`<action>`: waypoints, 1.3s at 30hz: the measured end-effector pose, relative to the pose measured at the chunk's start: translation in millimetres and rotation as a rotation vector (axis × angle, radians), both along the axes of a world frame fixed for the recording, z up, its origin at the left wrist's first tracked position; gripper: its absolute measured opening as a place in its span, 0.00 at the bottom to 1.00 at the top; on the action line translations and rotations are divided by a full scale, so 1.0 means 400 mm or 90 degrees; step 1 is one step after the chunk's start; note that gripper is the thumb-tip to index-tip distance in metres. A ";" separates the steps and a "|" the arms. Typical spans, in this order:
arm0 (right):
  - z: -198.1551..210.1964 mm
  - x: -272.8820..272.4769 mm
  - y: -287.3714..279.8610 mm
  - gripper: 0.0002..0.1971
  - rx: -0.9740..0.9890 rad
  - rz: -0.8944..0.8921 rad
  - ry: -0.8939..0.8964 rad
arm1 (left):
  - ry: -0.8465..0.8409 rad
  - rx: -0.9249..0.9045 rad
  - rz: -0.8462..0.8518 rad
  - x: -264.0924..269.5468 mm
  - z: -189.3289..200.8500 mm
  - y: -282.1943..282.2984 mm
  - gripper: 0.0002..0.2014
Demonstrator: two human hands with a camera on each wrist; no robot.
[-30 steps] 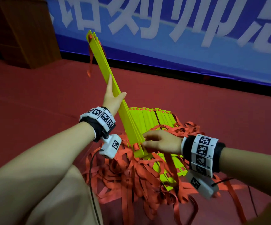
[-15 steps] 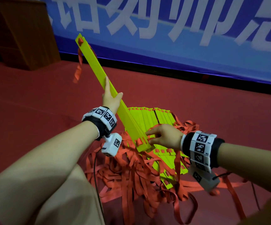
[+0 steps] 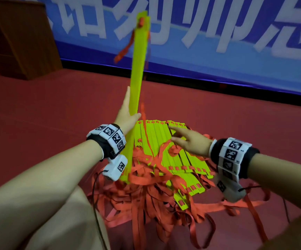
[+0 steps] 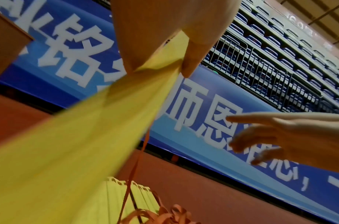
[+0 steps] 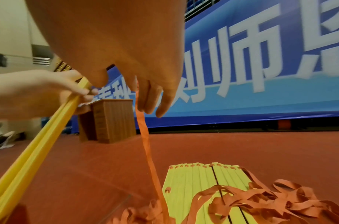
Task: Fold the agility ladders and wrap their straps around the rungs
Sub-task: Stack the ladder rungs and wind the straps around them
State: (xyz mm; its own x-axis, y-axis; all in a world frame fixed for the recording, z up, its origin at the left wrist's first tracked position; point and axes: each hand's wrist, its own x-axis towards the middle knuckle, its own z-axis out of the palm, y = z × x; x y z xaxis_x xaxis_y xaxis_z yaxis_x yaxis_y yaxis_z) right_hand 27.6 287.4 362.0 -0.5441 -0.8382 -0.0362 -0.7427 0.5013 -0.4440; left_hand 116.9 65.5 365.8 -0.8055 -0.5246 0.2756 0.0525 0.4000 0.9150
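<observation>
My left hand grips a bundle of yellow-green rungs near its middle; it stands almost upright, its lower end in the strap pile. In the left wrist view, thumb and fingers clamp the rung bundle. One orange strap hangs from it to the floor. My right hand hovers open, fingers stretched out, over a flat row of rungs on the floor. The right wrist view shows those fingers beside the hanging strap, not holding it. Tangled orange straps lie around the rungs.
Red floor spreads all round. A blue banner with white characters runs along the back, and a brown wooden lectern stands at the far left. My beige-clad legs are at the bottom left, close to the straps.
The rung bundle has swung from leaning left to almost upright. My right hand has let go of its lower end and moved right, over the flat rungs, fingers spread.
</observation>
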 end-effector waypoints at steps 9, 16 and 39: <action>0.094 -0.134 0.013 0.25 -0.467 -0.443 -0.068 | -0.096 -0.044 -0.208 -0.019 -0.052 0.094 0.48; 0.113 -0.170 0.025 0.13 -0.626 -0.520 -0.103 | -0.088 0.019 -0.171 -0.019 -0.059 0.123 0.34; 0.062 -0.115 -0.043 0.18 -0.512 -0.338 -0.348 | -0.108 0.011 -0.105 -0.020 -0.060 0.111 0.40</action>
